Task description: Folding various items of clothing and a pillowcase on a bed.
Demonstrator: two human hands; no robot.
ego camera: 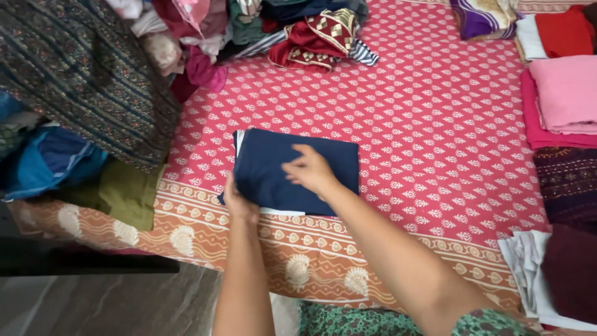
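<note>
Reaching forward from the bottom edge, both bare arms stretch over the bed (435, 124) to a folded navy cloth (273, 168). The left hand (238, 202) grips the cloth's near left edge, fingers curled under it and thumb on top, closed on the fabric. The right hand (309, 169) lies on top of the cloth near its middle, palm down and fingers loosely bent, pressing rather than gripping; it is slightly blurred. The cloth lies flat on the bed's red printed sheet, just beyond the sheet's orange border, with a white layer showing at its near and left edges.

Left of the cloth sit an olive piece (127, 193) and a blue garment (50, 158), with a dark patterned fabric (81, 68) beyond them. Right of the cloth, stacks of folded clothes (563, 99) line the bed's edge, pink and red among them. Beyond the cloth lies a heap of loose clothes (249, 31), including a maroon piece with gold trim.
</note>
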